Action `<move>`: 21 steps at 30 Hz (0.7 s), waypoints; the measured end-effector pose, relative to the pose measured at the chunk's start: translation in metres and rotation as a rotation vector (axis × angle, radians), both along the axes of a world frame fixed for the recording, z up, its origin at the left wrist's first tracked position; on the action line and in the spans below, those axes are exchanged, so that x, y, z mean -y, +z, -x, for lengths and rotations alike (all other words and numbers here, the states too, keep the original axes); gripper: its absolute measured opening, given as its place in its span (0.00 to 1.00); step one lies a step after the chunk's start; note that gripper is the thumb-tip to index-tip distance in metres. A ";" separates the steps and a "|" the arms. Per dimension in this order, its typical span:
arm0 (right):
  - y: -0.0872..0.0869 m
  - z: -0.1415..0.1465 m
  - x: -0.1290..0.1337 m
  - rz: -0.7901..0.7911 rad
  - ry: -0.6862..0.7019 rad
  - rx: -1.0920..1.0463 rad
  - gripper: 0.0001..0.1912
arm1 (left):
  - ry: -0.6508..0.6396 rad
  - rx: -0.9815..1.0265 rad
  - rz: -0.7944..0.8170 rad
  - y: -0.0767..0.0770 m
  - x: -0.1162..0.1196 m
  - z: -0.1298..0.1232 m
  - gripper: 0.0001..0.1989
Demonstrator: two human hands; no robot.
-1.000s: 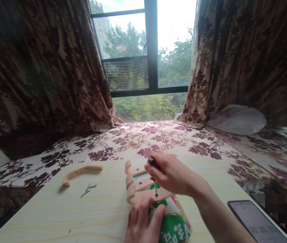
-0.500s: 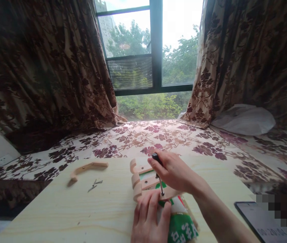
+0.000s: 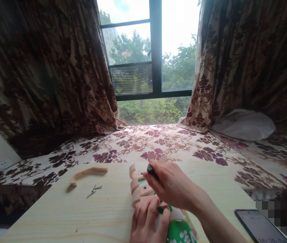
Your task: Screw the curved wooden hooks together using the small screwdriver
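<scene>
My right hand (image 3: 176,184) is closed around the black handle of a screwdriver (image 3: 152,171), held upright over the nearest of several pale wooden hooks. Its shaft is now mostly hidden behind my fingers. My left hand (image 3: 149,221) grips that wooden hook (image 3: 136,197), its fingers curled over the near side and holding it down. Beyond it lie another wooden hook (image 3: 134,185) and a farther one, side by side, with dark screw holes or screw heads. Beneath them is a green and white package (image 3: 181,231) with printed characters.
On the table (image 3: 44,216), a separate wooden hook (image 3: 90,171) lies at the left, with several loose screws (image 3: 94,191) near it. A phone (image 3: 262,222) rests at the right edge. Past the table are a floral-covered ledge (image 3: 133,141), curtains and a window.
My right hand and the screwdriver have shifted slightly left and down in the picture, the handle now more upright. My left hand stays on the hook. The view has tilted up a little.
</scene>
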State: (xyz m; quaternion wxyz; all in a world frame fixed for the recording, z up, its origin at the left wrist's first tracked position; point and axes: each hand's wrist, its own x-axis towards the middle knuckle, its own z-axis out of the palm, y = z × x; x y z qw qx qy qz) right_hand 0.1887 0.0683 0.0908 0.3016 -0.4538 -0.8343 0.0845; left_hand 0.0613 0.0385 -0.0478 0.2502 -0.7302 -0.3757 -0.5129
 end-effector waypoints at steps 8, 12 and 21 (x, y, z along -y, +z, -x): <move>-0.001 -0.008 -0.009 0.028 -0.060 -0.025 0.11 | 0.006 0.020 0.045 -0.004 0.002 -0.008 0.08; -0.003 -0.013 -0.012 0.032 -0.098 -0.041 0.07 | 0.019 0.106 0.015 -0.008 -0.001 -0.015 0.07; 0.003 -0.013 -0.007 -0.035 -0.147 0.062 0.09 | 0.002 0.081 0.048 -0.012 0.000 -0.012 0.08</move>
